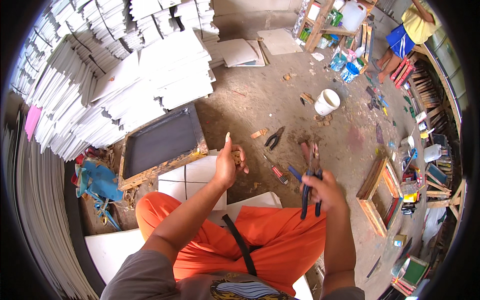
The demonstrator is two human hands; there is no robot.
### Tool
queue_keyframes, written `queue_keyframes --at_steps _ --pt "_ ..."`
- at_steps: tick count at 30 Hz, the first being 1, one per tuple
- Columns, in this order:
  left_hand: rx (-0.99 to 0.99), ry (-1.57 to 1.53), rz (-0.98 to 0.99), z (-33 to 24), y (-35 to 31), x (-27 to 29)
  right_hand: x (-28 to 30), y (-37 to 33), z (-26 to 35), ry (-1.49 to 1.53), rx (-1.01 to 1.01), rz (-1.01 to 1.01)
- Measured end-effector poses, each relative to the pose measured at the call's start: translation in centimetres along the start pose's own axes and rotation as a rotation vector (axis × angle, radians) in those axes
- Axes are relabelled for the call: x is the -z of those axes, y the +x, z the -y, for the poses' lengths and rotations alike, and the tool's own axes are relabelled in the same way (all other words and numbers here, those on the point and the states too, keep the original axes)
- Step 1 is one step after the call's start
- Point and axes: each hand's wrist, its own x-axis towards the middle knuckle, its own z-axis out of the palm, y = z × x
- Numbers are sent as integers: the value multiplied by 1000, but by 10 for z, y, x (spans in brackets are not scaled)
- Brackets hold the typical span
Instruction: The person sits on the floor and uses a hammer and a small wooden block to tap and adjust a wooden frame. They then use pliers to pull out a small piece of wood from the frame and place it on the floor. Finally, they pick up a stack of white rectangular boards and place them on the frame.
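My right hand (pixel 324 190) grips a pair of pliers (pixel 312 175) by its dark handles, with the jaws pointing away from me above the floor. In front of my lap, my left hand (pixel 230 162) has its thumb raised and its other fingers curled. A small brownish patch shows among those fingers, too hidden to name. Left of this hand lies a wooden frame with a dark panel (pixel 160 145), tilted beside the paper stacks. On the floor between and beyond my hands are a second pair of pliers (pixel 273 140) and a screwdriver (pixel 276 169) with a red and black handle.
White paper stacks (pixel 175 65) rise at the far left. A white bucket (pixel 327 102) stands ahead, and an empty wooden frame (pixel 367 192) lies at right. Paint-stained blue pails (pixel 349 72) and a shelf (pixel 320 25) are farther off. A person in blue shorts (pixel 401 41) stands far right.
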Motion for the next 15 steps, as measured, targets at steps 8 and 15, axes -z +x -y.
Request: queue_keyframes --at_steps 8,15 --pt "153 137 -134 22 22 6 104 173 -19 25 -53 -88" --pt "244 206 -155 54 51 20 191 328 6 121 -54 -220"
